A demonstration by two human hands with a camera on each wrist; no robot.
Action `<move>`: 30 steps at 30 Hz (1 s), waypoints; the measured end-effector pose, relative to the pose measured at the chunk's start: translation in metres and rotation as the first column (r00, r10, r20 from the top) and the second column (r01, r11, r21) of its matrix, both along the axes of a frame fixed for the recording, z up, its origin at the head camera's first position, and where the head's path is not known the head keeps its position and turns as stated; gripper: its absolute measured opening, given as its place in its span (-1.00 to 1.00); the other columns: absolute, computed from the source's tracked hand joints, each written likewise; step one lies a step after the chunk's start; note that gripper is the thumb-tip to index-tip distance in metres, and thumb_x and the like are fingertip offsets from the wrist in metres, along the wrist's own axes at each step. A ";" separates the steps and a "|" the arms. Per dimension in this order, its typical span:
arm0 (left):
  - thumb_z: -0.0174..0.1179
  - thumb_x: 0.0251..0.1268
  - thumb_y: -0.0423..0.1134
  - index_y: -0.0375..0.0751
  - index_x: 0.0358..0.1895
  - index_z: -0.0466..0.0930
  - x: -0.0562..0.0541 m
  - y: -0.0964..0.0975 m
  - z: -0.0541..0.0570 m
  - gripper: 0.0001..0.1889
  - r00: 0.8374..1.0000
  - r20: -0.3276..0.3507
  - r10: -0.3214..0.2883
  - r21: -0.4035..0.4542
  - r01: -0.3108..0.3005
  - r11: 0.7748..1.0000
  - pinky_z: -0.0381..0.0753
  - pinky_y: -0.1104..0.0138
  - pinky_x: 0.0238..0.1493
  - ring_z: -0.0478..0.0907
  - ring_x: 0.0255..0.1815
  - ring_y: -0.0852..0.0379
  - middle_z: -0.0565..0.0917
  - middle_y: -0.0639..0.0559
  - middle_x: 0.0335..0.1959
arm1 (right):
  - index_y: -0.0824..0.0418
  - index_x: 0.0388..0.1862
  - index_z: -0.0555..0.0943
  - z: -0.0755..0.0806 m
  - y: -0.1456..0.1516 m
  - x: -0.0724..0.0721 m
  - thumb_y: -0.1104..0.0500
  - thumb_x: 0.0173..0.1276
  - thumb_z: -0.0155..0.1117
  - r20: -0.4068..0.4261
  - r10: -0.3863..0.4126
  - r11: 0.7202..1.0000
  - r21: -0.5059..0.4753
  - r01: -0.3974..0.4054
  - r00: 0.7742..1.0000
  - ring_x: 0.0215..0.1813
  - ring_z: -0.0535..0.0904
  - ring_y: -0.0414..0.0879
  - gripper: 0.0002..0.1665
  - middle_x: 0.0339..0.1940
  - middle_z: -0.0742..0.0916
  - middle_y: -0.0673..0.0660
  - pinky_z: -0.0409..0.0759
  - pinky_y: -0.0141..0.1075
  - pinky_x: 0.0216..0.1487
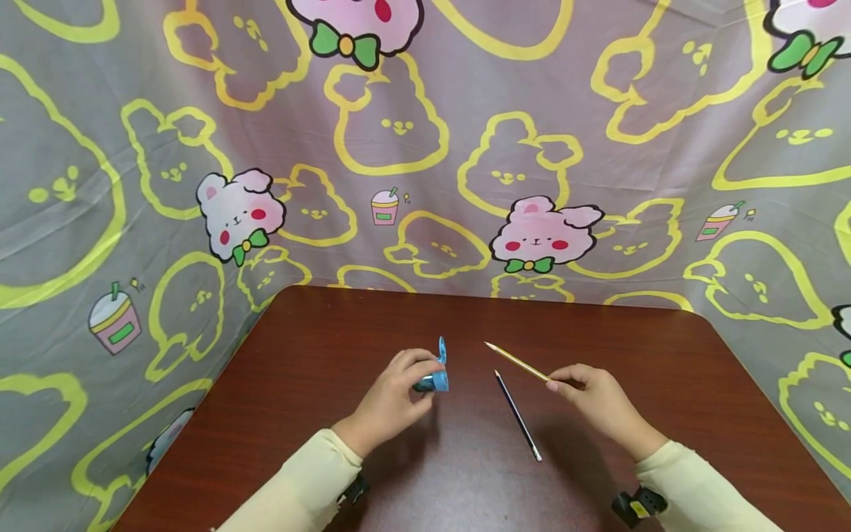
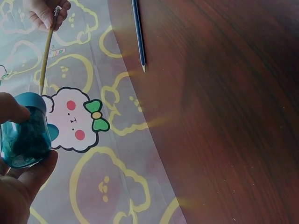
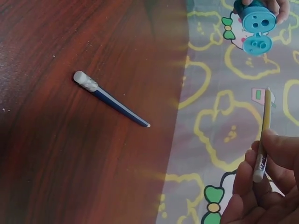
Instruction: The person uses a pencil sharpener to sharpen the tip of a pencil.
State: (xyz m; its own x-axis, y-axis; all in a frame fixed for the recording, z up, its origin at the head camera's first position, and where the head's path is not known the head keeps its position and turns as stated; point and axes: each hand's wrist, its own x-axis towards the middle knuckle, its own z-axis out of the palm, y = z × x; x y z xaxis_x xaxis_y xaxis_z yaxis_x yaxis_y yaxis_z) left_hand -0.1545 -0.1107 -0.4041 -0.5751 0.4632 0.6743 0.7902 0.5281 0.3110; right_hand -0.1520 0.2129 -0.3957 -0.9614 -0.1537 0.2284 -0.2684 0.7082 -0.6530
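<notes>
My left hand [image 1: 397, 388] grips a small blue pencil sharpener [image 2: 29, 135] with a clear teal body. Its flip lid [image 3: 257, 44] stands swung away from the cap, and the lidded end, with two holes showing in the right wrist view, faces right. In my right hand [image 1: 596, 399] a yellow pencil [image 1: 518, 361] is pinched near its white eraser end [image 3: 258, 175]. The pencil's sharpened tip [image 1: 488, 344] points toward the sharpener, a short way apart from it. A dark blue pencil [image 1: 518, 415] with a white eraser lies on the table between the hands.
The brown wooden table [image 1: 319, 332] has rounded far corners. A grey cloth [image 1: 425, 148] with yellow outlines and pink bear faces hangs behind it and along its sides. Black straps with small devices [image 1: 638, 507] sit at both wrists, over light sleeves.
</notes>
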 end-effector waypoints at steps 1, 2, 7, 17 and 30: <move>0.40 -0.11 -0.53 -0.17 -0.05 0.62 0.000 0.000 0.000 -0.55 1.000 0.001 0.001 -0.002 -0.001 1.000 0.59 0.33 -0.13 0.47 -0.03 0.06 0.55 -0.04 -0.06 | 0.23 -0.24 0.73 -0.001 0.000 0.000 0.21 0.26 0.37 0.008 -0.007 1.000 -0.002 0.007 1.000 -0.23 0.58 -0.10 -0.87 -0.28 0.75 0.08 0.52 -0.30 -0.28; 0.40 -0.10 -0.53 -0.17 -0.05 0.62 0.000 -0.001 0.000 -0.55 1.000 0.003 0.001 -0.003 -0.001 1.000 0.59 0.33 -0.13 0.47 -0.03 0.06 0.55 -0.04 -0.06 | 0.23 -0.24 0.73 -0.001 0.000 0.000 0.20 0.26 0.37 0.014 -0.015 1.000 -0.004 0.015 1.000 -0.21 0.59 -0.08 -0.86 -0.27 0.75 0.09 0.52 -0.28 -0.27; 0.40 -0.09 -0.53 -0.16 -0.05 0.62 -0.001 -0.002 -0.001 -0.56 1.000 0.008 0.000 -0.010 0.000 1.000 0.59 0.36 -0.15 0.46 -0.03 0.06 0.54 -0.03 -0.06 | 0.23 -0.25 0.72 -0.005 0.003 0.000 0.18 0.27 0.37 0.034 -0.046 0.999 0.011 0.045 0.998 -0.16 0.61 -0.02 -0.85 -0.27 0.76 0.11 0.52 -0.22 -0.20; 0.40 -0.10 -0.53 -0.16 -0.06 0.62 -0.002 -0.003 -0.002 -0.56 1.000 -0.007 0.010 -0.015 -0.010 1.000 0.57 0.34 -0.14 0.46 -0.05 0.07 0.54 -0.02 -0.07 | 0.28 -0.17 0.70 -0.017 0.009 -0.001 0.11 0.33 0.31 0.121 -0.116 0.993 0.012 0.115 0.986 -0.13 0.60 0.03 -0.75 -0.19 0.75 0.21 0.51 -0.19 -0.21; 0.41 -0.14 -0.54 -0.18 -0.07 0.62 -0.003 -0.003 -0.004 -0.55 1.000 -0.006 0.013 -0.006 -0.013 1.000 0.57 0.37 -0.20 0.46 -0.05 0.05 0.54 -0.04 -0.07 | 0.38 -0.22 0.69 -0.032 0.005 0.005 0.23 0.29 0.32 0.105 -0.224 0.974 -0.021 0.227 0.969 -0.32 0.54 -0.09 -0.79 -0.33 0.74 0.18 0.47 -0.29 -0.33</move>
State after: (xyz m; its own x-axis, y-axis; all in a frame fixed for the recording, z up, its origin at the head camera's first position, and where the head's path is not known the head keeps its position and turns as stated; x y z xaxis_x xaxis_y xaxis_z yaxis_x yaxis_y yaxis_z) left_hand -0.1574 -0.1136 -0.4077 -0.5771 0.4602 0.6747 0.7851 0.5401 0.3031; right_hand -0.1474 0.2177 -0.4280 -0.9887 0.0755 0.1298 -0.0359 0.7208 -0.6922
